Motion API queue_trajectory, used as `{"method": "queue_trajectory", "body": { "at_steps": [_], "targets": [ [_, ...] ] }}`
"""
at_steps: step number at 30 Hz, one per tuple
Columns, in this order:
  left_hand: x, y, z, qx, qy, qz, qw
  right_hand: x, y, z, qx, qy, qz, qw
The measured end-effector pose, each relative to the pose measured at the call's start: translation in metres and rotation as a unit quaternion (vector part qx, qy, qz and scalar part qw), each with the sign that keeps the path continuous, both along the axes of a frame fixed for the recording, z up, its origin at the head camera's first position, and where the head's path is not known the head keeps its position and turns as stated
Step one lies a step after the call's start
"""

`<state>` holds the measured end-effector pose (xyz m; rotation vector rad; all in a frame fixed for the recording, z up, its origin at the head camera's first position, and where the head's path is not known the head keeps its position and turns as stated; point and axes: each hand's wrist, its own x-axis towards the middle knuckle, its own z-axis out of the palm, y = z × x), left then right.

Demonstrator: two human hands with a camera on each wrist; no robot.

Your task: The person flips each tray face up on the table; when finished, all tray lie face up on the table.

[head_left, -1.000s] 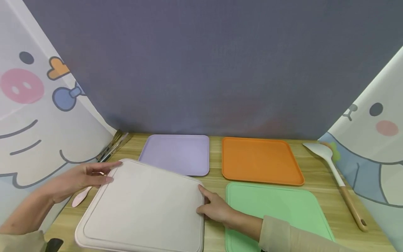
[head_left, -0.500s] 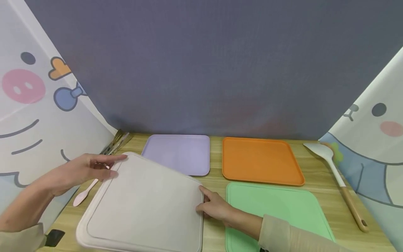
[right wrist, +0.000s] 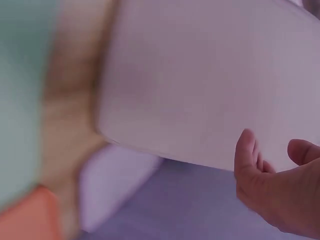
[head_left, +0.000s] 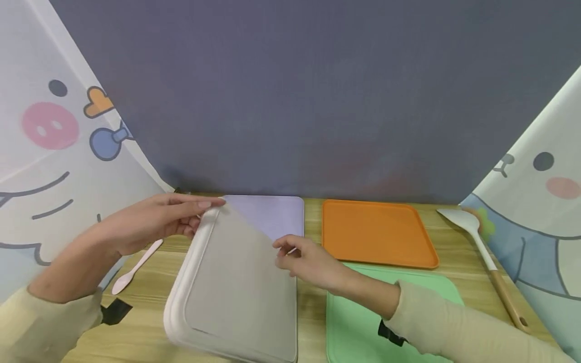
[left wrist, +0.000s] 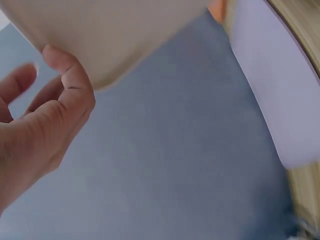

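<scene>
An off-white tray (head_left: 245, 287) stands tilted in the head view, its left side raised off the wooden table. My left hand (head_left: 150, 222) holds it by the far left corner, index finger along the edge. In the left wrist view, a fingertip (left wrist: 57, 57) meets the tray's edge. My right hand (head_left: 313, 262) hovers over the tray's far right corner with fingers loosely bent, gripping nothing. The right wrist view has that hand (right wrist: 280, 185) in front of the tray's broad face. Behind it lies a lavender tray (head_left: 272, 212), partly covered.
An orange tray (head_left: 376, 232) lies at the back right, a green tray (head_left: 358, 322) in front of it under my right forearm. A pink spoon (head_left: 136, 269) is at the left. A white spatula with a wooden handle (head_left: 501, 295) lies far right. Printed cloth walls (head_left: 50, 222) enclose the table.
My left hand has moved up and to the right, lifting and tilting the off-white tray's left side. My right hand has let go of the tray's right edge and risen slightly.
</scene>
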<state>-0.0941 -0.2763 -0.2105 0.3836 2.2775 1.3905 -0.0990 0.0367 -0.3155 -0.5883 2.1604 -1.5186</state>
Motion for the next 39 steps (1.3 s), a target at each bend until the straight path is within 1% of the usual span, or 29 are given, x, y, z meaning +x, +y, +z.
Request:
{"method": "queue_trajectory", "body": {
  "at_steps": [1,3,6,8,12,16,18,20,26,28,31,33,35,37,39],
  "targets": [
    [-0.001,0.008,0.001,0.025,-0.001,-0.006,0.9997,0.002,0.000,0.011,-0.008,0.006,0.009,0.9999],
    [-0.003,0.023,0.004,0.059,0.001,-0.017,0.9981,0.007,0.002,0.033,-0.017,0.017,0.020,0.9995],
    [-0.002,0.045,0.009,0.088,-0.001,-0.019,0.9959,0.013,0.004,0.061,-0.025,0.018,0.023,0.9993],
    [-0.001,0.058,0.012,0.102,-0.006,-0.016,0.9947,0.017,0.007,0.077,-0.020,0.016,0.018,0.9995],
    [0.000,0.081,0.015,0.125,-0.018,-0.003,0.9920,0.021,0.015,0.101,0.011,0.004,-0.001,0.9999],
    [-0.002,0.098,0.014,0.135,-0.023,0.009,0.9906,0.026,0.025,0.116,0.078,0.015,-0.017,0.9967],
    [-0.003,0.103,0.013,0.137,-0.025,0.014,0.9901,0.028,0.031,0.120,0.109,0.026,-0.019,0.9935],
    [-0.004,0.107,0.011,0.140,-0.026,0.017,0.9897,0.029,0.035,0.122,0.124,0.031,-0.021,0.9916],
    [-0.006,0.117,0.007,0.140,-0.034,0.019,0.9894,0.030,0.038,0.124,0.135,0.020,-0.028,0.9903],
    [-0.006,0.120,0.007,0.139,-0.035,0.015,0.9896,0.030,0.040,0.124,0.142,0.021,-0.030,0.9891],
    [-0.007,0.120,0.008,0.136,-0.027,0.004,0.9903,0.026,0.043,0.123,0.147,0.026,-0.031,0.9882],
    [-0.006,0.115,0.011,0.133,-0.015,0.002,0.9910,0.023,0.046,0.121,0.147,0.026,-0.034,0.9882],
    [-0.005,0.105,0.013,0.127,0.002,0.008,0.9919,0.018,0.050,0.119,0.141,0.019,-0.038,0.9890],
    [-0.003,0.092,0.014,0.116,0.019,0.019,0.9928,0.015,0.055,0.115,0.132,0.004,-0.044,0.9903],
    [0.001,0.075,0.010,0.100,0.036,0.031,0.9939,0.012,0.061,0.111,0.121,-0.014,-0.051,0.9912]
  ]
}}
